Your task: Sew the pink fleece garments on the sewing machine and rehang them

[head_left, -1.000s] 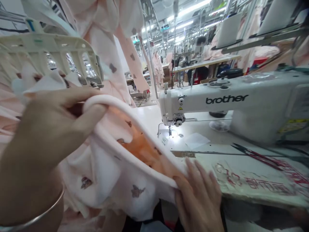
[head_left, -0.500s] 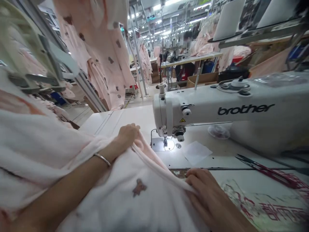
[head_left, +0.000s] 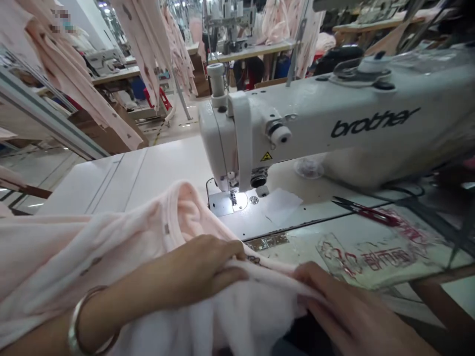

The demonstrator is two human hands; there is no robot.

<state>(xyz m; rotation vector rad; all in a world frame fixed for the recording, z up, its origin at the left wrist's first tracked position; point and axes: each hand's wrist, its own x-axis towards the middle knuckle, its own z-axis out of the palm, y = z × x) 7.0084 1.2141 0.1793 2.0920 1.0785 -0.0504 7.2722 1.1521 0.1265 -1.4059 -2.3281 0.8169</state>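
Note:
A pale pink fleece garment with small brown motifs spreads over the left and front of the sewing table. My left hand, with a silver bangle at the wrist, pinches the garment's banded edge between thumb and fingers. Further right along that same edge, my right hand grips the cloth, slightly blurred. The edge runs taut between both hands, while left of them it curls up into an open loop. Behind the hands stands a white Brother sewing machine, its lit presser foot apart from the cloth.
Red-handled thread snips lie on the table's right, near red thread scraps. A white paper piece and a clear bobbin case-like disc rest beside the needle plate. Pink garments hang behind, by a metal rail.
My left hand has moved right and toward me along the edge, closer to my right hand. The garment's loop now stands near the needle area. The view has tilted down.

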